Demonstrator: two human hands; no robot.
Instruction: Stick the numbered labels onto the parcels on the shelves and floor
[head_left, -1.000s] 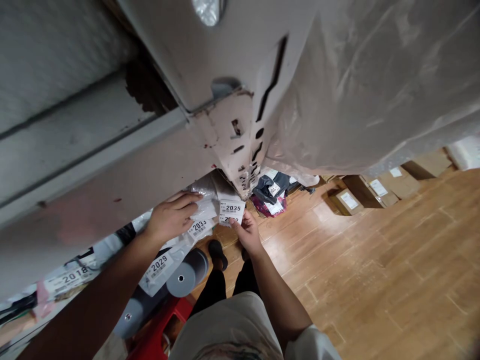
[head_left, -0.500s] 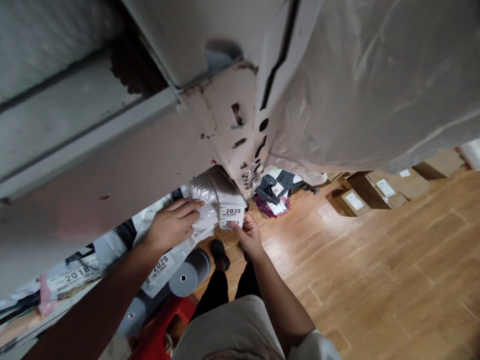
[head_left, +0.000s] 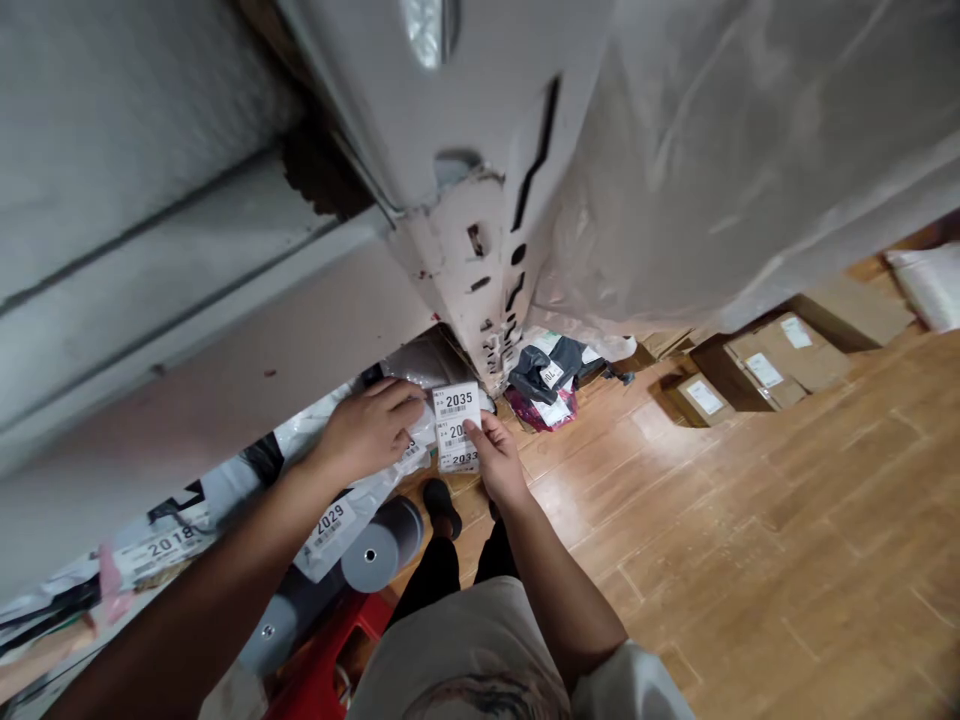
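Note:
My left hand (head_left: 369,432) lies curled over white plastic-wrapped parcels (head_left: 341,500) on a low shelf, fingers bent against the wrap. My right hand (head_left: 491,458) pinches a strip of white number labels (head_left: 458,427) reading 2035 and 2033 between thumb and fingers. The strip hangs just below the shelf's metal upright (head_left: 480,280). Other parcels bear labels 2029 (head_left: 330,522) and 2018 (head_left: 162,546).
A grey roll (head_left: 381,546) and a red stool (head_left: 322,660) stand by my legs. Dark and pink bags (head_left: 544,385) and cardboard boxes (head_left: 750,375) lie on the wooden floor (head_left: 750,560). A large plastic-covered shelf (head_left: 712,160) hangs overhead.
My right hand has slid up the label strip, which now stands more upright, with 2033 showing at its lower end. My left hand moved slightly right over the parcels.

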